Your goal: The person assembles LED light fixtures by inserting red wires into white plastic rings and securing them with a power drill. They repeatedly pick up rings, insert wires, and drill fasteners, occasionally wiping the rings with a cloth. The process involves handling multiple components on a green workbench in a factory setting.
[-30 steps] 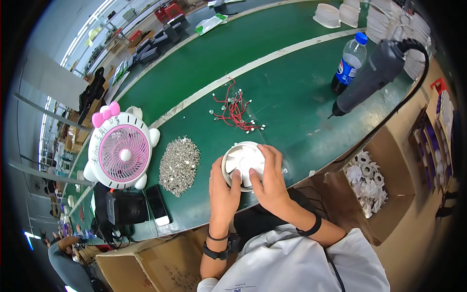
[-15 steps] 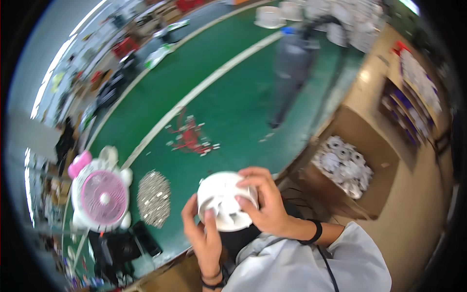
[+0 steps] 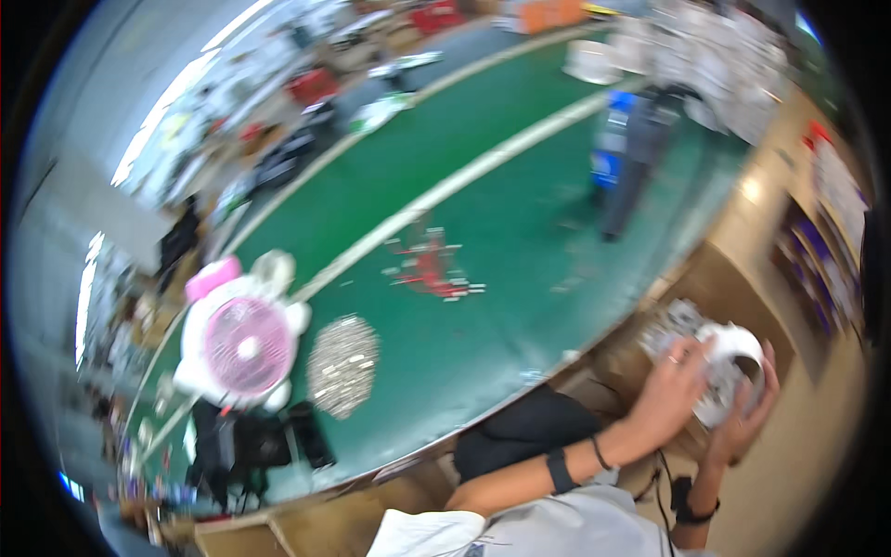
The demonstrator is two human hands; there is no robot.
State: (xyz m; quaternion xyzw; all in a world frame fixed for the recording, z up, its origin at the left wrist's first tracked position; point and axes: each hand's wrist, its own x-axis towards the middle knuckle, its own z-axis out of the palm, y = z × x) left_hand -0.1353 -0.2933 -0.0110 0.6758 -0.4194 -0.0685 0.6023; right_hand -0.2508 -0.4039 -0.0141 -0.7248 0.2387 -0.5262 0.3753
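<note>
Over the cardboard box [image 3: 738, 278] at the right, both my hands hold a round white plastic housing [image 3: 736, 335] with a wide opening. My left hand [image 3: 670, 397] reaches across and grips its left side, fingers bent over the rim. On the opposite side, my right hand [image 3: 740, 432] has its thumb and fingers closed around the wall. Inside the box, near the housing, several white plastic parts [image 3: 670, 325] lie in a pile, partly covered by the housing and my hands. Motion blurs the details inside the housing.
On the green table [image 3: 501, 325] stand a pink-and-white fan [image 3: 246, 348], a heap of small metal pieces [image 3: 343, 367] and red wires with white connectors [image 3: 433, 269]. Farther back are a dark elongated object [image 3: 633, 167] and white housings [image 3: 592, 61]. A black object [image 3: 311, 436] lies near the edge.
Both hands have carried the white housing from the table's front edge rightward to above the cardboard box. The whole view has shifted, with table things now appearing farther right.
</note>
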